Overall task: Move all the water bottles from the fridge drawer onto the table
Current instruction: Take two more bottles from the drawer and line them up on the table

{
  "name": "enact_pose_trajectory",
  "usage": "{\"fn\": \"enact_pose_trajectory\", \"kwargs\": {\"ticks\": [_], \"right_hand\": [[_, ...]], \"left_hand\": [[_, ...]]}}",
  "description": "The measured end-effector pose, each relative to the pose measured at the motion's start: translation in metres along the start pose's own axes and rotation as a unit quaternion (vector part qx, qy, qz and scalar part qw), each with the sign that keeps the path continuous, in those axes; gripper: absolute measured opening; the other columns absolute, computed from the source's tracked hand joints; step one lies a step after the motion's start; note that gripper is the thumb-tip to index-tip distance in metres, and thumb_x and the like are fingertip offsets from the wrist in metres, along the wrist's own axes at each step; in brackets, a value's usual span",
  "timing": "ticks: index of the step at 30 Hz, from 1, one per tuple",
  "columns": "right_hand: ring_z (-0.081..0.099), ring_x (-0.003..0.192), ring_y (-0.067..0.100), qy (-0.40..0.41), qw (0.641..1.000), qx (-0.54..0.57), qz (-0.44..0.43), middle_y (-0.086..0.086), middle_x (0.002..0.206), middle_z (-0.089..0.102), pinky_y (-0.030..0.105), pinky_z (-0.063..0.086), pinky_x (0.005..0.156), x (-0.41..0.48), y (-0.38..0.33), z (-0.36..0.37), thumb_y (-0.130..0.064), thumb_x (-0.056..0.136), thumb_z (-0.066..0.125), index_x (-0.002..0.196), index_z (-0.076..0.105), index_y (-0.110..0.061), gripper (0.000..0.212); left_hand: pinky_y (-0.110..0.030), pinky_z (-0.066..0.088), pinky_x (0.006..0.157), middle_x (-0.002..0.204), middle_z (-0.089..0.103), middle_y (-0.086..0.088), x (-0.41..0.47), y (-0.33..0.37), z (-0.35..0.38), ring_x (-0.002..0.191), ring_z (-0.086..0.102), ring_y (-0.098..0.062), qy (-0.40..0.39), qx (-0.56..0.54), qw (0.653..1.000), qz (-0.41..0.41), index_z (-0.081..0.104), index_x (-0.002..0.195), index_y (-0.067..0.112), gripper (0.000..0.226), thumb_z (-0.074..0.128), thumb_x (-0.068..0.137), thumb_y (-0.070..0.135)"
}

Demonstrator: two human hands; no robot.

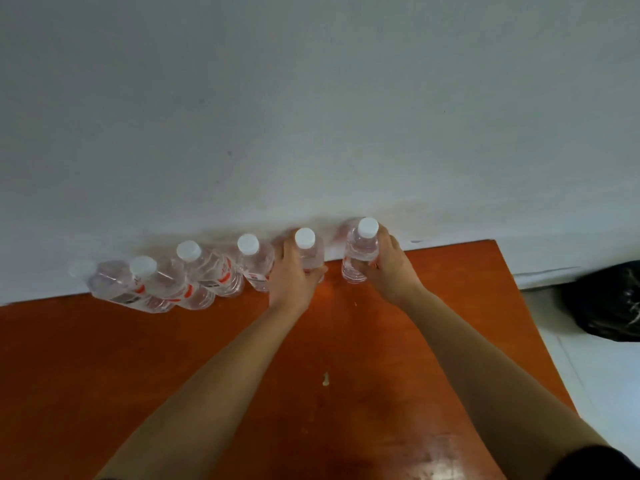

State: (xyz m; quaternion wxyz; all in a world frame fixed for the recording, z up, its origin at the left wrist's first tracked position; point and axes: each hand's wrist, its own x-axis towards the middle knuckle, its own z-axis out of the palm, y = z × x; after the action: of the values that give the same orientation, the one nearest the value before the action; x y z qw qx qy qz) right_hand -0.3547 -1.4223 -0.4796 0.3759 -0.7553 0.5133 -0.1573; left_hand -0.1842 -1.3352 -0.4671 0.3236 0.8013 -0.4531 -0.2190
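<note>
Nearest to me the orange-brown counter [173,375] lies mostly bare, with only a small pale fleck [325,378] on the wood between the two forearms. Further out, the left hand [294,271] is wrapped around one water bottle [309,252] and the right hand [388,263] around another bottle [360,252], both upright and seemingly standing on the counter at its far edge. To the left of them a row of bottles [194,275] already stands there, packed close and partly overlapping, against the white wall [311,98]. So a good part of the job looks done, with these two just being added. The fridge drawer is out of sight, so I cannot tell how many remain. A black bag [609,299] sits on the floor to the right, clear of the work; nothing blocks the row.
</note>
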Motion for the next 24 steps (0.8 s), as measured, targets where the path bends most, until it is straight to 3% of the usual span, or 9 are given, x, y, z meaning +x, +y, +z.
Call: {"fn": "enact_pose_trajectory", "kwargs": {"ticks": [3,5,8,10,15,19,22,24], "right_hand": [[0.046,0.134,0.034,-0.023,0.999,-0.027,-0.021,0.011,0.154,0.034,0.052,0.048,0.102,-0.011,-0.009,-0.011,-0.022,0.09,0.069,0.156,0.004,-0.036,0.094],[0.039,0.14,0.033,-0.004,0.998,-0.04,-0.043,0.011,0.16,0.023,0.052,0.045,0.105,-0.023,-0.019,-0.02,-0.032,0.095,0.063,0.157,-0.003,-0.03,0.091],[0.023,0.149,0.025,0.079,0.992,-0.075,-0.071,0.004,0.165,0.014,0.052,0.037,0.113,-0.045,-0.039,-0.04,-0.057,0.102,0.033,0.158,0.005,-0.028,0.069],[0.014,0.152,0.021,0.157,0.977,-0.113,-0.094,0.001,0.166,0.012,0.048,0.028,0.119,-0.062,-0.051,-0.054,-0.058,0.102,0.026,0.157,0.013,-0.028,0.064],[0.004,0.154,0.025,0.316,0.918,-0.197,-0.139,0.007,0.167,0.006,0.045,0.016,0.122,-0.112,-0.056,-0.086,-0.046,0.105,0.037,0.157,0.019,-0.025,0.059],[0.006,0.153,0.034,0.39,0.88,-0.236,-0.132,0.018,0.164,0.009,0.057,0.018,0.12,-0.171,-0.038,-0.109,-0.04,0.103,0.045,0.156,0.025,-0.016,0.061],[0.007,0.153,0.036,0.426,0.862,-0.252,-0.106,0.02,0.164,0.009,0.058,0.016,0.119,-0.223,-0.021,-0.134,-0.038,0.102,0.049,0.155,0.027,-0.014,0.063],[0.007,0.152,0.036,0.463,0.84,-0.272,-0.071,0.019,0.164,0.01,0.058,0.015,0.12,-0.281,-0.007,-0.165,-0.04,0.101,0.049,0.156,0.026,-0.015,0.064]], "left_hand": [[-0.046,0.044,0.103,0.153,0.034,-0.008,-0.005,0.012,-0.01,0.134,0.046,-0.032,-0.013,0.001,1.0,-0.008,0.027,0.149,0.013,0.084,0.076,0.085,0.034],[-0.045,0.038,0.11,0.161,0.024,-0.008,-0.013,0.024,-0.02,0.144,0.034,-0.03,-0.016,0.009,1.0,0.001,0.016,0.155,0.014,0.087,0.067,0.091,0.044],[-0.046,0.025,0.12,0.166,0.013,-0.006,-0.027,0.039,-0.043,0.152,0.015,-0.025,0.012,0.062,0.994,0.088,0.011,0.158,0.018,0.078,0.041,0.098,0.057],[-0.045,0.02,0.122,0.166,0.012,-0.005,-0.037,0.047,-0.06,0.153,0.009,-0.023,0.047,0.109,0.978,0.173,0.018,0.157,0.02,0.066,0.029,0.102,0.055],[-0.047,0.006,0.124,0.166,0.01,-0.009,-0.067,0.06,-0.086,0.154,0.001,-0.026,0.122,0.152,0.943,0.269,0.026,0.156,0.021,0.059,0.028,0.104,0.049],[-0.053,0.002,0.123,0.167,0.0,-0.008,-0.099,0.079,-0.072,0.154,-0.006,-0.028,0.096,0.172,0.932,0.305,0.017,0.158,0.028,0.063,0.021,0.102,0.057],[-0.058,0.004,0.122,0.167,-0.007,-0.009,-0.125,0.119,-0.055,0.153,-0.011,-0.028,0.075,0.169,0.925,0.332,0.012,0.159,0.028,0.064,0.022,0.102,0.056],[-0.059,0.003,0.121,0.166,-0.01,-0.009,-0.16,0.163,-0.042,0.153,-0.014,-0.028,0.063,0.16,0.904,0.392,0.007,0.159,0.027,0.066,0.018,0.102,0.058]]}}
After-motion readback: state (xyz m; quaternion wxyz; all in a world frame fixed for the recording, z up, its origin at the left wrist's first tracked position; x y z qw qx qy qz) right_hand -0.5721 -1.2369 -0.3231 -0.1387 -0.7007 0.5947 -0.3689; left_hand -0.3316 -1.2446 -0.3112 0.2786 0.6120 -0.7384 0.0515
